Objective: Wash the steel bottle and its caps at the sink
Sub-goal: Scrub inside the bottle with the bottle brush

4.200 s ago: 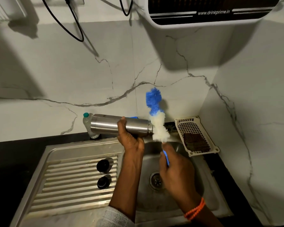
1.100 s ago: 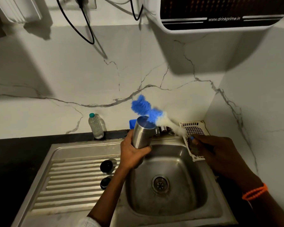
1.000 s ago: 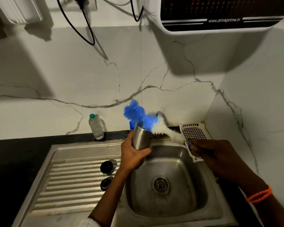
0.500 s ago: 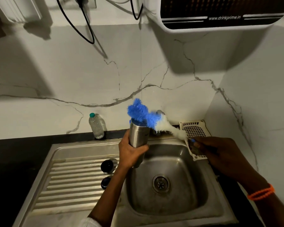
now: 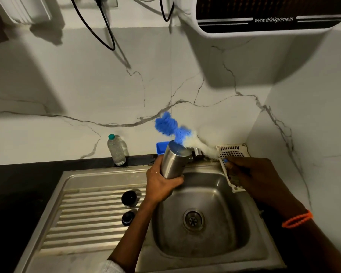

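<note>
- The bottle is over the back left edge of the sink, held tilted with what looks like its closed base turned up and toward you; which end it is, you cannot tell for sure.
- Your left hand grips the lower part of it, fingers curled round the steel body.
- The brush lies across that upper end, blue tuft past the far rim, white part trailing right toward your right hand.
- Your right hand is closed on the brush handle; only a blue bit of the handle shows by the fingers.
- Judged from this, you are scrubbing the outside of the bottle at its end, so the brushing step is in hand and rinsing is not yet done.
- Next you would need to keep the bottle steady in the left hand and draw the brush across and round the end, turning the bottle to reach the rest.
- The two caps lie on the drainboard left of the basin, apart from both hands, seemingly not washed yet.
- Compared with about four seconds ago, the bottle no longer lies sideways with the brush at its mouth; it is now more upright, and your right hand has moved out to the right, over the white basket.
- In the last second the blue tuft has swept back and forth over the bottle's end.
</note>
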